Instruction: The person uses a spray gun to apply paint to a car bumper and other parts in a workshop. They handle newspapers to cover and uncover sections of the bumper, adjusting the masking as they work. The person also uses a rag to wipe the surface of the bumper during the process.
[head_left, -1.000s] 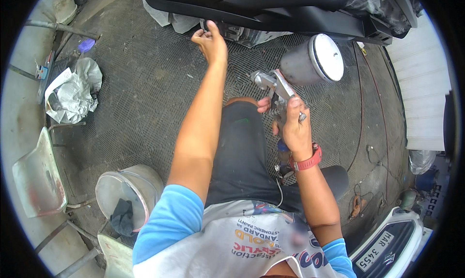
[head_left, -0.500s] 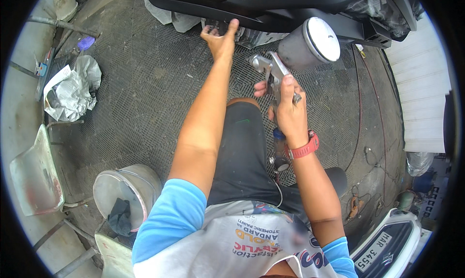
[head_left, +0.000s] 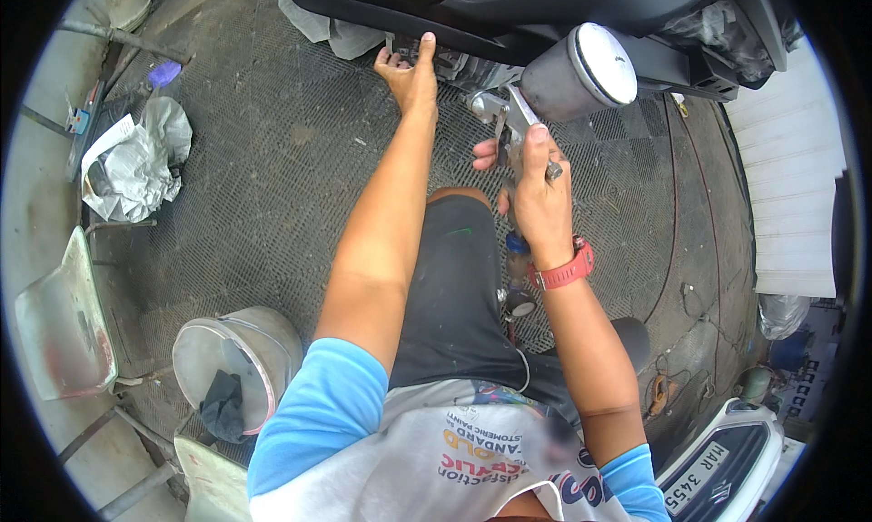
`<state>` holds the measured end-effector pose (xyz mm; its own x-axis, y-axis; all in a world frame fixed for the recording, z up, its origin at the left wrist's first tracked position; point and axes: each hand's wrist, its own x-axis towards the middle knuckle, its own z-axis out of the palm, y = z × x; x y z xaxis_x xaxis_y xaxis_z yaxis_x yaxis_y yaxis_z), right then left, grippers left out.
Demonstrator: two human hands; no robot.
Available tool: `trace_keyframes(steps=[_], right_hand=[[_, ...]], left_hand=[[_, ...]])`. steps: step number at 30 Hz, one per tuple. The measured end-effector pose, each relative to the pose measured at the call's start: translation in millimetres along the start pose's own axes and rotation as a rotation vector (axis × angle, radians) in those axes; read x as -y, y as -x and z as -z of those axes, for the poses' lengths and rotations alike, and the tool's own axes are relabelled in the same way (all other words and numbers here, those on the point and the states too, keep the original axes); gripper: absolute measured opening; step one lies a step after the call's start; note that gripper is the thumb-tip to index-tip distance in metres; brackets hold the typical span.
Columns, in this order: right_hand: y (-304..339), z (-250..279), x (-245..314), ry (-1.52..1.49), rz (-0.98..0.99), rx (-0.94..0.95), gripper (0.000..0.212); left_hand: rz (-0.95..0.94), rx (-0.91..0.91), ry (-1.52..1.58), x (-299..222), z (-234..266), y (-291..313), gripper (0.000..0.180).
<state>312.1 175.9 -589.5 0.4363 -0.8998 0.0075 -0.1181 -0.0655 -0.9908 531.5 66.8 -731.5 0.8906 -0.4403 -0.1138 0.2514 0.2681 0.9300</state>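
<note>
My right hand (head_left: pixel 542 190) is wrapped around the handle of a metal spray gun (head_left: pixel 520 113). The gun carries a grey paint cup (head_left: pixel 565 79) with a white lid, tilted to the right. A hose fitting with a small round gauge (head_left: pixel 519 304) hangs below my right wrist. My left hand (head_left: pixel 413 84) reaches to the lower edge of a black car bumper (head_left: pixel 545 18), thumb raised and apart from the fingers. Its fingertips are partly under the edge, beside masking newspaper (head_left: pixel 481 72); whether they touch it I cannot tell.
A bucket (head_left: pixel 204 336) with a dark cloth stands at my left. Crumpled paper (head_left: pixel 141 163) and a pale plastic chair (head_left: pixel 64 327) lie along the left wall. Hoses (head_left: pixel 675 186) run over the ribbed floor mat (head_left: pixel 263 186) at right, near a white vehicle part (head_left: pixel 763 422).
The spray gun and my right hand have shifted slightly up and left. My left hand stays near the bumper's lower edge, and the view has moved a little.
</note>
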Motion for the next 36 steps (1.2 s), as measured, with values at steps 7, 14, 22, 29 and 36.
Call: trace_keyframes(steps=[7, 14, 22, 29, 36], right_hand=[[-12.8, -7.2, -2.0, -0.006, -0.005, -0.065, 0.077], [-13.2, -7.5, 0.1, -0.010, -0.018, -0.073, 0.080], [-8.4, -4.8, -3.2, -0.012, -0.032, -0.063, 0.080], [-9.0, -4.5, -3.9, 0.005, -0.030, -0.058, 0.080], [-9.7, -8.1, 1.9, -0.018, -0.022, -0.043, 0.080]], left_hand=[[0.005, 0.030, -0.011, -0.9, 5.9, -9.3, 0.118], [0.110, 0.064, 0.037, 12.3, 7.3, -23.6, 0.125], [0.238, 0.535, -0.564, 39.4, 17.4, 11.9, 0.082], [-0.617, 0.224, -0.708, 19.8, 25.3, 28.2, 0.083], [-0.957, 0.325, -0.880, 25.9, -7.2, 39.2, 0.090]])
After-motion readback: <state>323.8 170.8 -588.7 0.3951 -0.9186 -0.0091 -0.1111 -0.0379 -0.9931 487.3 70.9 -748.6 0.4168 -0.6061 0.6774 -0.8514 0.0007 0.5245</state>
